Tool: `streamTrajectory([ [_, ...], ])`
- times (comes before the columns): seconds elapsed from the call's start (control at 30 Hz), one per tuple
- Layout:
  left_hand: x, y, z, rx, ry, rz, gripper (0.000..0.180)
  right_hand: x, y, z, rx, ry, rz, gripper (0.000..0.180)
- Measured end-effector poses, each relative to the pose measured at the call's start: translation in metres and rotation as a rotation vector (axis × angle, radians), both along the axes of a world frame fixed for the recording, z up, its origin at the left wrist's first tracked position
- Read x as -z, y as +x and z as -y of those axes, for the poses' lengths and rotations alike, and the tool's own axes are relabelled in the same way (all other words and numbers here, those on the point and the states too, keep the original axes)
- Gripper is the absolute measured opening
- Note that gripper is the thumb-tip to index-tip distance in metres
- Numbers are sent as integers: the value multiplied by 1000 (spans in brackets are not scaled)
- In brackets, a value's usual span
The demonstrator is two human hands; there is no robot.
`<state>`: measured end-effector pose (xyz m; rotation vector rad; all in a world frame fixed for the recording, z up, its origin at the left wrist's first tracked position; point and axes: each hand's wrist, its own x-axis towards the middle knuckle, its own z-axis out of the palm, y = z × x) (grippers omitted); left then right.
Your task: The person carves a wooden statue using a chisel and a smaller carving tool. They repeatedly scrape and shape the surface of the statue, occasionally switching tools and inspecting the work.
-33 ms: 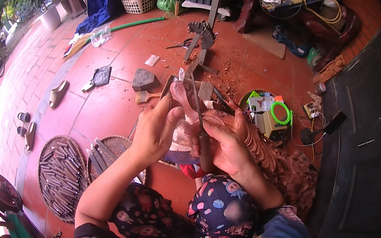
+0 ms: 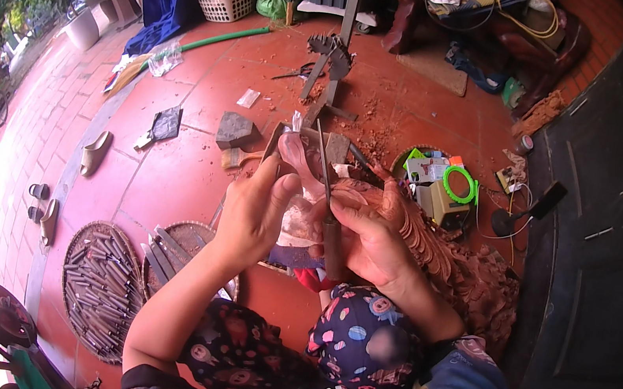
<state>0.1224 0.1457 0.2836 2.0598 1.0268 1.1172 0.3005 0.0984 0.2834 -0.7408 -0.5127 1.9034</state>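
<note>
The pale wood carving [image 2: 301, 163] is resting over the knees, above the red tile floor [image 2: 171, 175]. The left hand [image 2: 254, 214] is wrapping it, fingers clamped on its edge; the right hand [image 2: 369, 238] is gripping a thin chisel [image 2: 326, 185] — best kept low and steady, taking shallow cuts.

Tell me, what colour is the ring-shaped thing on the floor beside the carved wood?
The ring is bright green, seen best in the head view.
</note>
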Motion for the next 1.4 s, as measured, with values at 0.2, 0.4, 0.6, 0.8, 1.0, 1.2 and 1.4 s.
streamTrajectory([
  [0.2, -5, 6, -2, 2, 36, 71, 37, 7, 14, -6, -227, 241, -188, 33],
  [0.4, -7, 7, -4, 27, 45, 79, 36, 10, 15, -9, -188, 280, -2, 38],
  [0.6, -5, 0, -3, 97, -54, 93, 35, 3, 4, -7, -121, 290, -21, 43],
  [0.8, 13, -1, 0, 191, -98, 246, 37, 22, 7, -8, -292, 192, -158, 35],
  [1.0, 34, -8, -10, 195, -62, 231, 36, 21, 2, -19, -440, 129, -197, 38],
  [1.2, 53, -8, -2, 203, -82, 328, 41, 29, -4, -23, -477, 79, -102, 44],
  [1.4, 56, -19, 3, 254, -94, 252, 35, 18, -5, -14, -357, 338, 416, 39],
])
